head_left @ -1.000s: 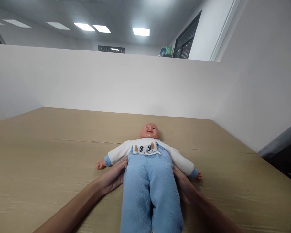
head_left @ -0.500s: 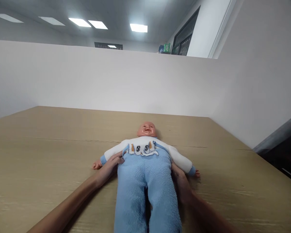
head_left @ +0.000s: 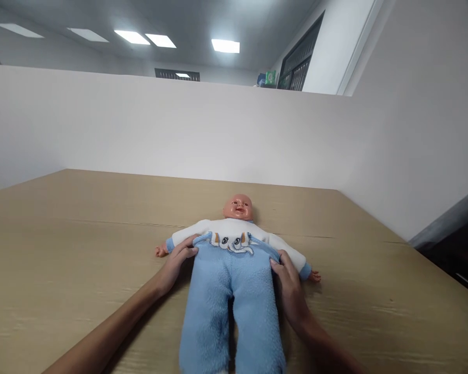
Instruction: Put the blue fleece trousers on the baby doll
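Wall: A pale wall [head_left: 203,135] stands along the far edge of your table and closes off that side.
Table: You have a wood-toned table [head_left: 101,265] in front of you, with a thin seam running across it, nearer the far edge.
Dark shape: Beyond the table's right edge you have a dark object [head_left: 460,265], too dim to make out.
Doll: Your doll [head_left: 232,262] lies on its back on the table, head toward the far edge and nearer the far right corner than the far left one, its legs running off the bottom of your view.
Overalls: You see light blue fleece overalls [head_left: 208,311] with a blue trim along the top, legs slightly parted.
Top: The white top [head_left: 203,227] has blue cuffs, its sleeves spread toward the left and right edges.
Left hand: Your left hand [head_left: 175,265] pinches the trim at its side between thumb and fingers, covering that bit.
Right hand: Your right hand [head_left: 290,283] pinches the opposite side likewise, hiding part of the cloth.
Head: You see a bald, glossy plastic head [head_left: 238,208].
Elephant: An elephant patch [head_left: 231,242] with orange-brown ears sits at the chest.
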Available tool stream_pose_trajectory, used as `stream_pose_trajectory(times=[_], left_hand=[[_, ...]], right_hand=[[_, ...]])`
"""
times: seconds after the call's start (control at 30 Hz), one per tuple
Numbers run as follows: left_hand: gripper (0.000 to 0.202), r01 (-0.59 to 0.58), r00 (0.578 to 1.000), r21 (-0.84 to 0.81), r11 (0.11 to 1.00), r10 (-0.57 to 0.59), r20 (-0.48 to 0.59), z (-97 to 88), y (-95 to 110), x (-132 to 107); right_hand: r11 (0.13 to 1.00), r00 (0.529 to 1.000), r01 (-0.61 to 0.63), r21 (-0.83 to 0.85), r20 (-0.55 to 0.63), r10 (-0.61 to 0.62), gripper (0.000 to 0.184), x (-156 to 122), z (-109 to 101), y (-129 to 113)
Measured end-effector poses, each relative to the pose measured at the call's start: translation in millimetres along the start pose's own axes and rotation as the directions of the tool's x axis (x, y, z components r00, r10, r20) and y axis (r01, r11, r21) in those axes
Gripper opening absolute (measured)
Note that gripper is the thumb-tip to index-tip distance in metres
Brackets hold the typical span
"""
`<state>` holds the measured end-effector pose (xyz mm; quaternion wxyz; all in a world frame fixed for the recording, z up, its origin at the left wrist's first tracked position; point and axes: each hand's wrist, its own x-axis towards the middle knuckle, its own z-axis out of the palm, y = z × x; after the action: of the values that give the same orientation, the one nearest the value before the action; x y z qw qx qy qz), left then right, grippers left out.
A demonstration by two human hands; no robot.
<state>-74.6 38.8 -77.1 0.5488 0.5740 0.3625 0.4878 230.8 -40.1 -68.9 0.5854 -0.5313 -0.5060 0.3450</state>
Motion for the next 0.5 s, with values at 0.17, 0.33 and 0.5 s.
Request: stream_pose_trajectory(times=[0.17, 0.33, 0.5], left_hand=[[0.03, -0.12, 0.991, 0.06, 0.991, 0.116, 0.071, 25.5, 16.3, 3.6], [0.034, -0.048, 0.997, 0.136, 0.99, 0.039, 0.067, 22.8, 11.4, 10.0], [0.041, -0.054, 0.984, 0.4, 0.915, -0.019, 0.177, 1.9, 7.0, 7.3]], right_hand=[[0.995, 0.991, 0.101, 0.006, 0.087, -0.102, 0.026, 11.8, 7.3, -7.2], [0.915, 0.961, -0.252, 0.314, 0.193, 0.198, 0.045, 40.6, 5.3, 21.7], [0.996, 0.93, -0.08, -0.043, 0.356, 0.09, 0.044, 43.4, -16.4, 21.3]])
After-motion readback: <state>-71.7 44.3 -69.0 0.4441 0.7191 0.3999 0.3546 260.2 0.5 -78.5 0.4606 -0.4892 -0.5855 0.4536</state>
